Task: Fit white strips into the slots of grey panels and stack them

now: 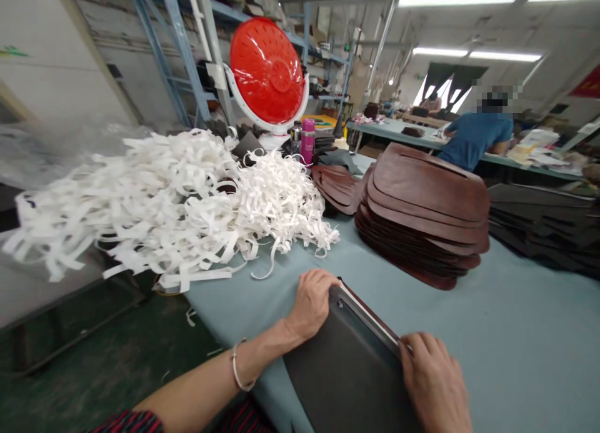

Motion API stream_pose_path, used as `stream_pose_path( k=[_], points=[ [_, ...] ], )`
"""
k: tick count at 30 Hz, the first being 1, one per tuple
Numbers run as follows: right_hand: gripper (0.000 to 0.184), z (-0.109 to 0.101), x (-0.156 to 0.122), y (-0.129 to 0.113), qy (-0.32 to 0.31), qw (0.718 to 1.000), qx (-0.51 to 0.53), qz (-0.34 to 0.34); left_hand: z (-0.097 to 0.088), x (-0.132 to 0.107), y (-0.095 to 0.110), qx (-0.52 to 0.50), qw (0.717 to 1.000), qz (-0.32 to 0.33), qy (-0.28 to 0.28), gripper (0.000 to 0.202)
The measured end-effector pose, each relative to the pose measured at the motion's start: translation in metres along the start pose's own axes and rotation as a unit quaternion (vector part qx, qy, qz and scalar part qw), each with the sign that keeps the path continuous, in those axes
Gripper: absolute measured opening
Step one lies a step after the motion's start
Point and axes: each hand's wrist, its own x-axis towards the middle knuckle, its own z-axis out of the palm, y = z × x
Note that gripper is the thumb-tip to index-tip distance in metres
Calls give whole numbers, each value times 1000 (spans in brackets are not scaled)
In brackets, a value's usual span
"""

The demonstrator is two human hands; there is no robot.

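Pinching observed, lower centre of frame: dark panel (347, 367), over table (529, 352), is grasped along its upper edge by left grip (312, 303) and right grip (434, 380). Pale strip (369, 312) at that edge is judged best smoothed flat, tension being applied evenly.

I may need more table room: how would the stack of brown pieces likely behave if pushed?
The brown stack would probably slide apart sideways, since its layers sit unevenly with their edges out of line. Single layers would likely bend, as the upper ones look thin and slightly bowed. It may feel heavy, with many layers piled together.
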Motion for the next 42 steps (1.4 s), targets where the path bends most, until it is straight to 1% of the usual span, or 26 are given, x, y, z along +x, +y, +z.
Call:
stream_pose_path(
  k=[2,3,5,8,9,11,12,14,17,19,21,23,24,26,28,29,31,33,34,35,37,38,39,40,41,42],
  points=[
    [14,-8,33,-28,-13,1000,22,-15,-12,10,-11,11,997,-36,73,28],
    [18,-12,52,-45,-24,999,34,-32,-17,16,-17,20,993,-45,103,27],
    [27,-15,93,-81,-53,995,51,-74,-24,30,-28,38,988,-46,140,28],
    [35,-6,147,-121,-91,987,82,-101,-26,50,-39,60,989,-15,136,33],
    [34,-1,159,-128,-98,987,89,-95,-25,56,-43,64,991,4,121,36],
    [28,9,169,-132,-110,986,100,-75,-23,68,-52,100,992,48,60,43],
    [26,12,166,-129,-115,986,106,-66,-22,74,-59,128,990,63,24,46],
    [24,10,144,-116,-130,983,115,-52,-23,85,-75,182,981,69,-26,47],
    [20,-10,86,-83,-157,969,187,-24,-26,97,-97,202,978,29,-29,44],
    [20,-28,47,-60,-161,938,307,24,-26,98,-96,195,980,9,-27,45],
    [22,-42,19,-45,-133,910,384,89,-23,92,-75,173,985,8,-8,44],
    [22,-49,4,-38,-98,901,399,136,-19,77,-36,110,993,43,21,35],
    [21,-49,1,-38,-85,898,404,150,-17,68,-14,56,995,83,6,28],
    [22,-46,1,-41,-74,883,427,179,-15,45,26,-58,979,164,-102,21],
    [26,-41,2,-45,-79,847,470,235,-13,25,54,-130,951,188,-207,21],
    [29,-39,2,-46,-87,816,504,269,-12,17,61,-153,939,180,-249,23],
    [32,-37,1,-46,-102,741,585,314,-7,7,65,-195,920,133,-313,30],
    [32,-38,-3,-45,-99,678,652,324,-1,3,61,-260,902,55,-341,37],
    [31,-39,-6,-44,-94,648,681,328,1,3,58,-298,897,7,-328,38],
    [30,-40,-8,-43,-89,612,709,338,3,3,56,-330,896,-41,-293,38],
    [29,-41,-10,-42,-87,510,771,371,5,3,56,-351,909,-111,-195,35],
    [28,-41,-11,-42,-88,456,797,385,5,3,57,-338,919,-127,-157,34],
    [27,-41,-11,-42,-88,417,814,394,4,2,60,-318,929,-127,-138,33],
    [27,-40,-11,-43,-88,401,820,398,3,2,64,-298,937,-110,-143,32],
    [27,-39,-11,-45,-90,414,816,394,2,1,68,-284,941,-80,-168,31],
    [27,-38,-10,-46,-93,451,801,382,0,0,71,-272,939,-44,-205,31]
  ],
)
